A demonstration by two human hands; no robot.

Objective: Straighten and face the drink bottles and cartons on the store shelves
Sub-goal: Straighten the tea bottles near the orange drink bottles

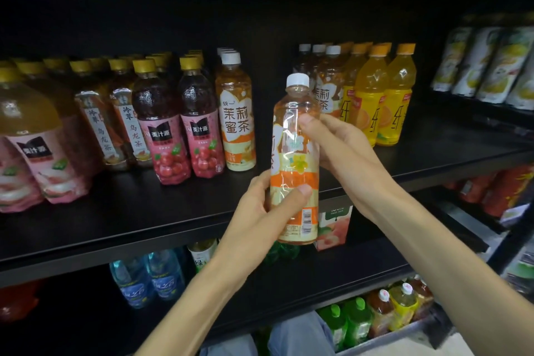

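Two hands on one bottle (pixel 294 159), held in the air in front of the shelf (pixel 144 220), clear of its front edge. Left hand (pixel 268 211) grips low, thumb across the orange band just above the barcode, fingers wrapped behind. Right hand (pixel 332 141) pinches the upper body, thumb on the front at the top of the label, fingers behind. Both closed on it, neither loose.

Handling, as a guess: full or nearly so, so some weight, bottom-heavy feel. Thin clear plastic that dents under a hard squeeze. Glossy sleeve, a bit slippery. Not fragile. Best hold is mid-body on the label with a hand low for support, as now; cap (pixel 297 79) is a poor grip for carrying but fine for a final twist to face it.

Looks: upright, slight tilt. White cap, pale amber tea, white-and-orange sleeve with flower print. Barcode panel faces the camera, the main name is turned off to the left, so it is not faced yet.

Behind it on the shelf there's a gap between a matching tea bottle (pixel 237 113), label front, and a row of the same tea (pixel 326 89). That gap looks like its slot. Further right, yellow bottles (pixel 387 101). Left, pink juice bottles (pixel 185 127), then oolong (pixel 127 124). Lower shelves hold water (pixel 150 277) and a peach carton (pixel 335 225).
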